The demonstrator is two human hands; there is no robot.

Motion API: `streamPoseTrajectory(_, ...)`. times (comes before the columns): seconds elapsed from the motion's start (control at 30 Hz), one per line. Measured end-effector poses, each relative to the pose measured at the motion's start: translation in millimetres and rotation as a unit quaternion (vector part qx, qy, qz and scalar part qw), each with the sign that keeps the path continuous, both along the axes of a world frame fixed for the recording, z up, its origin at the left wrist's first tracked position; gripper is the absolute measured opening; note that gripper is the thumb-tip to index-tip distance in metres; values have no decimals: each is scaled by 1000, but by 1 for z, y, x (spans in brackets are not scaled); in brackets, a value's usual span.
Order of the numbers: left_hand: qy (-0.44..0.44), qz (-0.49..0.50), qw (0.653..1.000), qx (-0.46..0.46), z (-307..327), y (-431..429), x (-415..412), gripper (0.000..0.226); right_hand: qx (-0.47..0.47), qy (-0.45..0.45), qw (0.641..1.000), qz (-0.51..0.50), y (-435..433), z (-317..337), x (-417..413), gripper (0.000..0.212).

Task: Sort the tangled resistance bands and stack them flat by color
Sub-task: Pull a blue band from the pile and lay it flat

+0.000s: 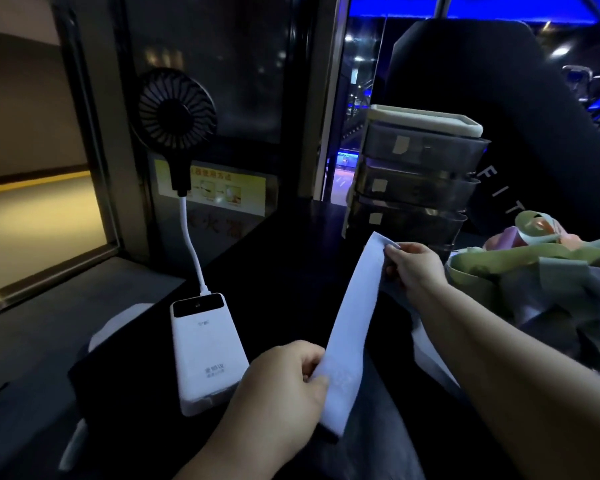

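Stretching diagonally above the dark worktop (291,271), a pale lilac resistance band (354,320) is held taut and flat between two hands. Its near end is pinched by the left hand (281,386), thumb on top and fingers (309,362) curled beneath. Its far end is gripped by the right hand (414,268). A tangled pile of green, grey, pink and orange bands (534,271) is seen just right of that hand. A white power bank (205,348) is laid at the left, cabled to a small black fan (177,109). Stacked smoky drawers (413,174) are set behind.
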State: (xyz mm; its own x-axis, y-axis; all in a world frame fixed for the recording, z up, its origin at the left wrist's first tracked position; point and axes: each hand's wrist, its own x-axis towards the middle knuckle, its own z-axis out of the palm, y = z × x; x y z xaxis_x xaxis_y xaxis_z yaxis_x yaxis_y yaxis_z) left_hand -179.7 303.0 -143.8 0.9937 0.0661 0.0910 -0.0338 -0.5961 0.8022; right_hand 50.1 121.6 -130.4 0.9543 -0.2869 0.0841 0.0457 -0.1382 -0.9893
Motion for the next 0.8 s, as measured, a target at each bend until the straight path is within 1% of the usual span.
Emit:
streamPoseTrajectory(0.1, -7, 21, 999, -42, -3, 1, 5, 44, -3, 12, 1000, -5, 14, -7, 8, 7)
streamPoseTrajectory(0.17, -9, 28, 999, -43, -5, -1, 8, 62, -14, 21, 1000, -11, 20, -13, 10, 6)
streamPoseTrajectory(0.2, -10, 30, 999, -40, -6, -3, 9, 66, -15, 23, 1000, -15, 21, -16, 11, 6)
streamPoseTrajectory(0.27, -9, 32, 999, -23, -7, -5, 11, 70, -17, 25, 999, -22, 22, -20, 13, 7)
streamPoseTrajectory(0.4, -22, 38, 999, 24, -8, -9, 11, 70, -18, 32, 999, -6, 20, -20, 14, 7)
streamPoseTrajectory(0.53, -34, 53, 992, 111, -6, -16, 8, 71, -41, 47, 997, 35, 15, -20, 7, 17)
streamPoseTrajectory(0.6, -46, 62, 987, 144, -5, -17, 9, 66, -28, 50, 997, 53, 14, -19, 4, 22)
streamPoseTrajectory(0.63, -47, 59, 985, 154, -4, -17, 9, 57, -19, 49, 997, 58, 14, -19, 3, 23)
streamPoseTrajectory(0.73, -49, 33, 981, 183, 1, -17, 9, 21, -15, 44, 998, 49, 15, -19, 5, 22)
streamPoseTrajectory(0.8, -47, 31, 978, 200, 4, -18, 7, 12, -27, 32, 999, 21, 15, -18, 5, 25)
